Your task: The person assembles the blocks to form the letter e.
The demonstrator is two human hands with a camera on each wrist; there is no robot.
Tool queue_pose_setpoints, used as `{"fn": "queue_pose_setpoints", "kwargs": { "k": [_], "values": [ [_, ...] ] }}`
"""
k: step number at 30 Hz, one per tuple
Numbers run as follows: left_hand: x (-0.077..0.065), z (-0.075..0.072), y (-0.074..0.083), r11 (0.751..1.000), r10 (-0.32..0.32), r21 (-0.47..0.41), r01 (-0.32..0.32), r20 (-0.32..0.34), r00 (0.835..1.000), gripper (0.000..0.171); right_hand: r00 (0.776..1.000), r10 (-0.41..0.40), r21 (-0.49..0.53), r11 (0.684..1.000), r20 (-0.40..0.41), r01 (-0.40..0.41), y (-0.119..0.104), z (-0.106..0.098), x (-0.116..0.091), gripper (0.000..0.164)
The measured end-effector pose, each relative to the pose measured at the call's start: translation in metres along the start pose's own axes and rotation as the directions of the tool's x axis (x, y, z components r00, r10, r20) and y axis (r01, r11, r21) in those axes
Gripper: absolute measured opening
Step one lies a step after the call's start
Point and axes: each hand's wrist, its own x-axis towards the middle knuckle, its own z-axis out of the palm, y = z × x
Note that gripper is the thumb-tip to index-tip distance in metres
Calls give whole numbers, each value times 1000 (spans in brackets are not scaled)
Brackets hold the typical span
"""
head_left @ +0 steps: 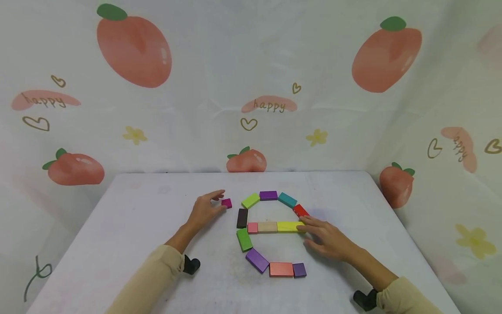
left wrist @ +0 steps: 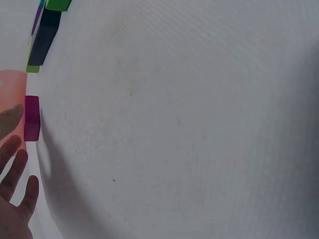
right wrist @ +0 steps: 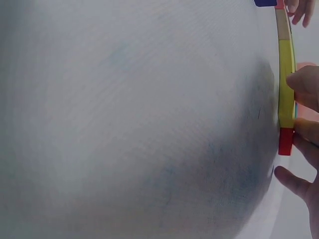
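Observation:
My left hand point(head_left: 205, 208) is at the back left of the white table, thumb and fingertips close beside a small magenta block point(head_left: 226, 203). In the left wrist view its fingers point(left wrist: 15, 174) are spread behind that magenta block point(left wrist: 32, 118). My right hand point(head_left: 329, 237) reaches in from the right with fingers extended. Its fingertips lie at the lower end of the red block point(head_left: 300, 210) and the right end of the yellow block point(head_left: 288, 226). In the right wrist view the thumb overlaps the yellow block point(right wrist: 286, 89), and a finger is right at the red end point(right wrist: 285, 141).
Coloured blocks form a rounded outline with a middle bar: lime point(head_left: 251, 200), purple point(head_left: 268, 196), teal point(head_left: 287, 199), black point(head_left: 242, 218), green point(head_left: 244, 239), violet point(head_left: 257, 260), coral point(head_left: 280, 269). Behind the table point(head_left: 137, 244) hangs a printed cloth point(head_left: 196, 87).

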Motion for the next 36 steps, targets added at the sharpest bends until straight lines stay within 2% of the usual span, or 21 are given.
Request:
{"fn": "queue_pose_setpoints", "kwargs": {
  "k": [8,14,22,30,36],
  "values": [
    [2,2,5,999,-34,-22,35,20,999,50,1000,10,10,1000,6,-10,1,2,-1,40],
    [1,2,1,999,-35,-6,35,32,999,52,1000,15,18,1000,22,-16,1,3,0,40],
    [-2,3,5,997,-57,-46,56,-15,998,51,1000,4,10,1000,4,-4,1,3,1,40],
    [-4,15,22,998,-31,-60,28,-51,998,51,1000,1,4,1000,4,-1,1,3,0,41],
    [-8,27,41,995,44,-89,-48,-43,998,49,1000,8,7,1000,2,-8,1,2,0,41]
  ]
}}
